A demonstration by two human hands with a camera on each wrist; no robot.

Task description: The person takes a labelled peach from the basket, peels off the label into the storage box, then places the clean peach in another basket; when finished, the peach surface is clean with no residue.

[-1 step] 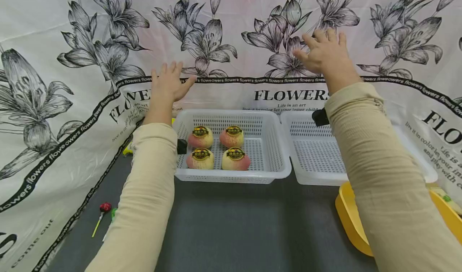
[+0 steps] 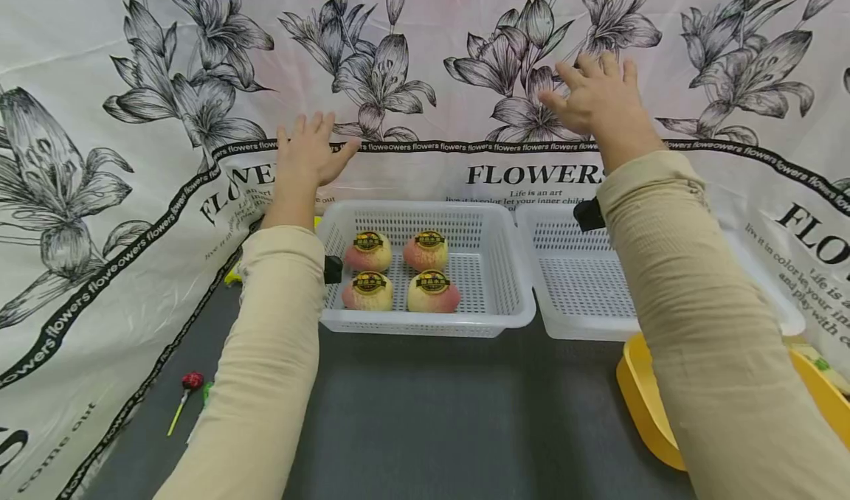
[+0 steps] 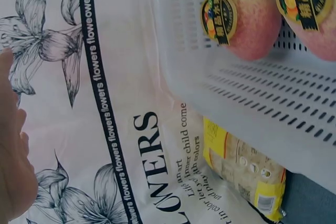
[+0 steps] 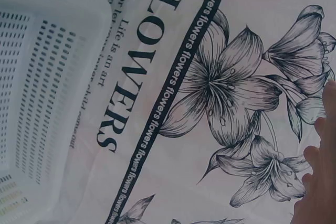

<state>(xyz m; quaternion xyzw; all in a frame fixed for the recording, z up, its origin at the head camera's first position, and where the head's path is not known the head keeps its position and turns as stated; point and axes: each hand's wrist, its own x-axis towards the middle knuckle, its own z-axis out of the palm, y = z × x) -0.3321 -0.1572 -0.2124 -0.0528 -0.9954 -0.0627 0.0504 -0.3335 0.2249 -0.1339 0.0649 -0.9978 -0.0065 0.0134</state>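
My left hand (image 2: 311,153) is raised beyond the left white basket (image 2: 425,323), fingers extended, thumb out to the side, nothing in it. Higher up on the right, my right hand (image 2: 598,98) is likewise bare, its fingers spread in front of the flowered cloth. Several pink-and-yellow peaches (image 2: 433,293) with black-and-gold labels sit in the left basket. Beside it stands a second white basket (image 2: 578,293), partly covered by my right sleeve. At the edge of each wrist view only part of a hand shows, apart from the baskets.
A yellow tub (image 2: 644,411) stands at the right, partly behind my right sleeve. A red lollipop (image 2: 192,382) lies on the dark table at the left. In the left wrist view, a yellow-edged packet (image 3: 244,169) lies beside the peach basket. Flower-printed cloth (image 2: 425,172) hangs behind.
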